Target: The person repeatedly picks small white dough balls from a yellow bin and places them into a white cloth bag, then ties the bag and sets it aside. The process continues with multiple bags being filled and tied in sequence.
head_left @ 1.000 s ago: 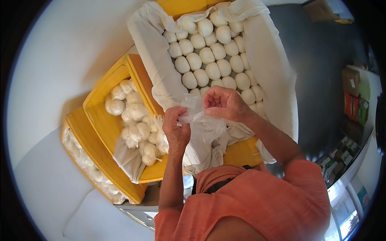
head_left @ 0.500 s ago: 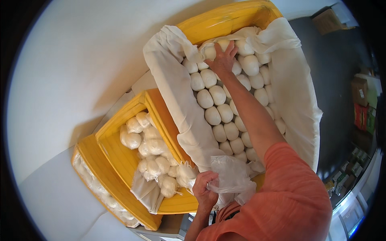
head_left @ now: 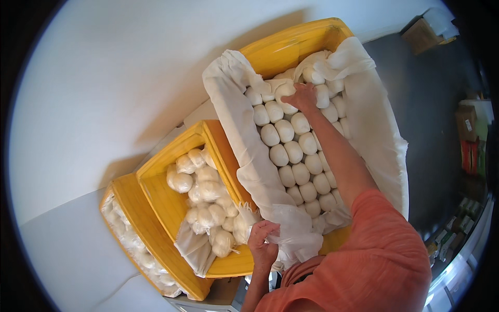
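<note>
Rows of round white steamed buns (head_left: 278, 154) lie in a large yellow crate (head_left: 280, 51) lined with white cloth (head_left: 248, 151). My right hand (head_left: 303, 98) reaches to the far part of the rows, its fingers and thumb closed around a white bun (head_left: 285, 95). Some of its fingertips are hidden behind the bun. Near the crate's front end, my left hand (head_left: 264, 240) grips the edge of a clear plastic bag (head_left: 299, 236), which hangs loose over the cloth.
To the left, a smaller yellow crate (head_left: 169, 213) holds bagged buns (head_left: 208, 191). Beside it, another yellow crate (head_left: 156, 234) contains more plastic-wrapped pieces (head_left: 132, 236). A white wall (head_left: 109, 78) rises behind. Cardboard boxes (head_left: 466, 123) stand on the dark floor at right.
My right hand has moved from the far end slightly nearer and right, and its spread fingers have closed around a bun. My left hand still grips the plastic bag. The whole view has shifted slightly.
</note>
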